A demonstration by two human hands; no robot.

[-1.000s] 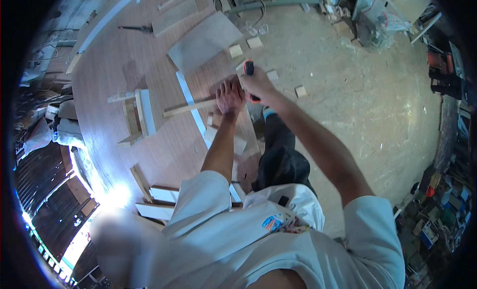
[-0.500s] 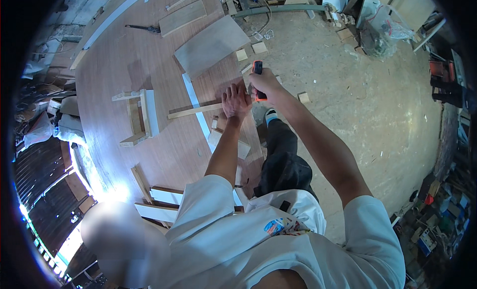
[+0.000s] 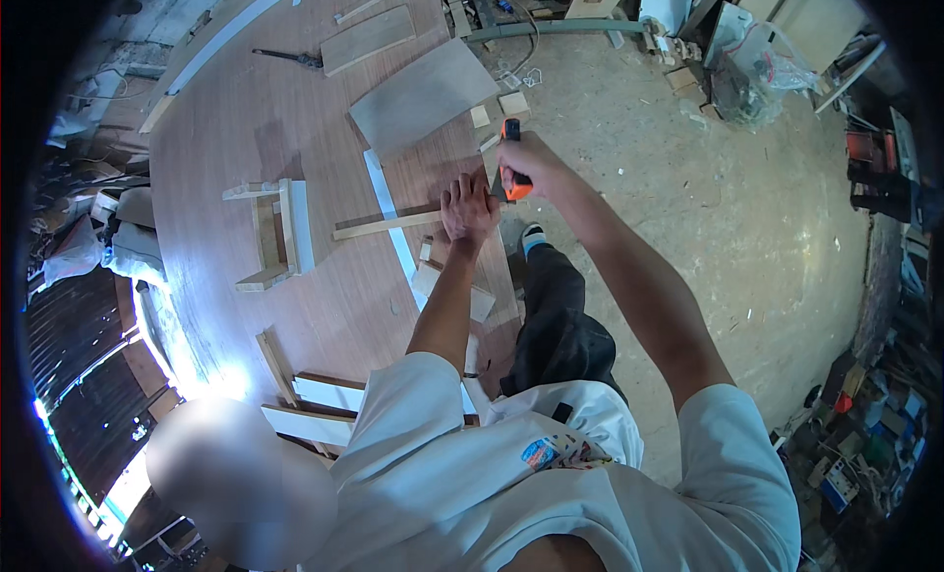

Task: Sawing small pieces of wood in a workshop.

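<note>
At the right edge of the bench (image 3: 216, 154), left hand (image 3: 469, 214) bears on wooden strip (image 3: 388, 224), finger closure indeterminable; right hand (image 3: 534, 166) clenched on orange-black tool handle (image 3: 515, 187). Strip slippage could divert tool into fingers.

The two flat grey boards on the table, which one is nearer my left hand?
The larger board, its corner overhanging the table; the smaller board lies beyond it, farther from your left hand.

Bright light (image 3: 221, 380) glares at the lower left of the brown surface (image 3: 211, 306), near a dark ribbed wall (image 3: 79, 321), with a scuffed floor (image 3: 728, 228) to the right.
</note>
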